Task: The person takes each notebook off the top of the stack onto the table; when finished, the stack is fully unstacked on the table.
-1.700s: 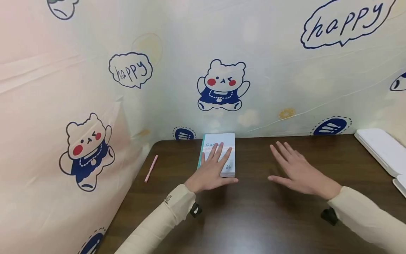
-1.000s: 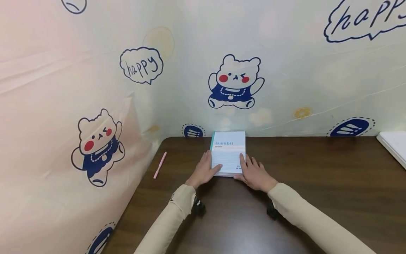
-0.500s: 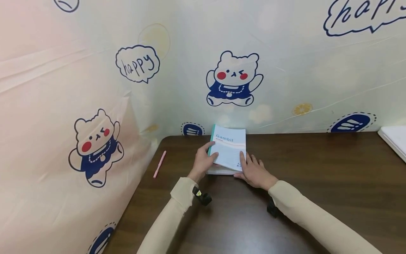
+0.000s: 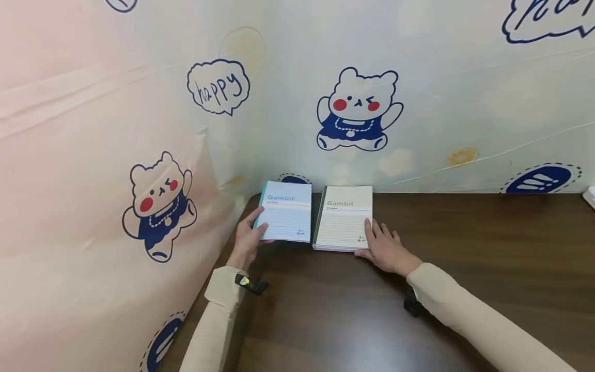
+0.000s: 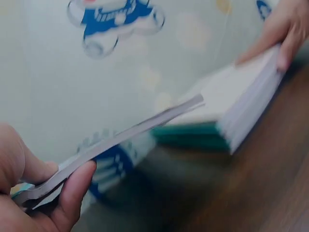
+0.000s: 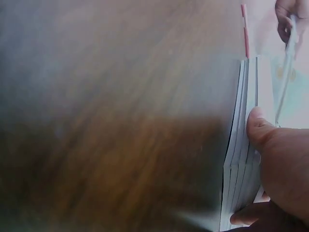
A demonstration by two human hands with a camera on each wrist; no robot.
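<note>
Grip by grip, both are clamped: the right hand (image 4: 387,249) holds the near right corner of the stack of notebooks (image 4: 345,223) between thumb and fingers, and the left hand (image 4: 246,238) pinches the spine edge of a blue notebook (image 4: 285,213).

Behind everything hangs a pale patterned sheet (image 4: 274,119), printed with bears and word bubbles. Below it spreads the dark brown tabletop (image 4: 372,305), with the corner of a white object (image 4: 590,197) just showing at its right edge. The stack lies flat near the far edge, a cream cover with a dark spine on top, and the left wrist view shows green spines beneath. The blue notebook is just left of the stack, a narrow gap between them; from the left wrist it looks held off the surface. Smallest is a slim pink pen (image 6: 245,34), seen beyond the stack in the right wrist view.

The step in hand seems to be separating this notebook from the rest while the right hand steadies them. The next move likely calls for lowering it flat beside the stack, clear of the pen, before the left fingers let go.
</note>
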